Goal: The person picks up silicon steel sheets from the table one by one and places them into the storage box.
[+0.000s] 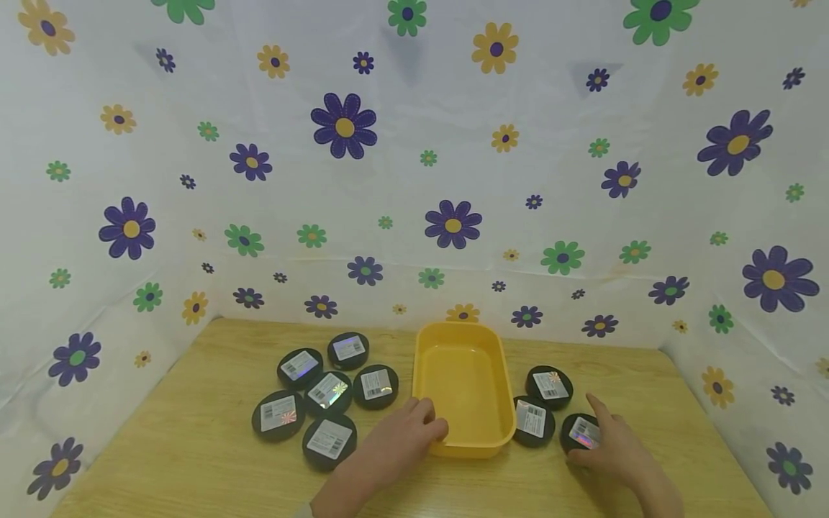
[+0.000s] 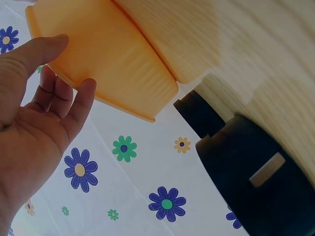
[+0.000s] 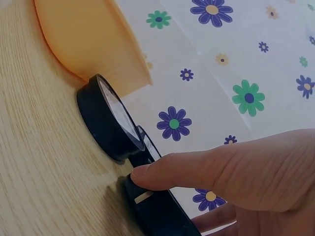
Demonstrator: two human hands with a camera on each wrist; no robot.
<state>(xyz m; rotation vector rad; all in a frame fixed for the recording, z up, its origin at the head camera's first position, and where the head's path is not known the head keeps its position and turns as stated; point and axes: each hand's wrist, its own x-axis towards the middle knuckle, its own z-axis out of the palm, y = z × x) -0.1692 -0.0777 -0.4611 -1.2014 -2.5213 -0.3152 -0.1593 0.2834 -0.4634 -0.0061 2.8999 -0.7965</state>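
A yellow rectangular tray [image 1: 461, 453] stands on the table between my hands. My left hand [image 1: 404, 440] grips its near left edge, fingers over the rim and thumb against the outer wall [image 2: 108, 59]. To the right, my right hand [image 1: 615, 450] spans a flat round black container [image 1: 581, 432] with a white label. In the right wrist view its thumb [image 3: 167, 172] touches the container's side [image 3: 157, 211], and the other fingers reach behind it, partly hidden. The index finger points forward past the container in the head view.
Two more black containers [image 1: 549, 386] lie right of the tray, one close against its wall. Several others [image 1: 329, 440] are clustered left of it, near my left forearm. A white flowered cloth [image 1: 401, 180] hangs behind and beside the wooden table [image 1: 214, 403].
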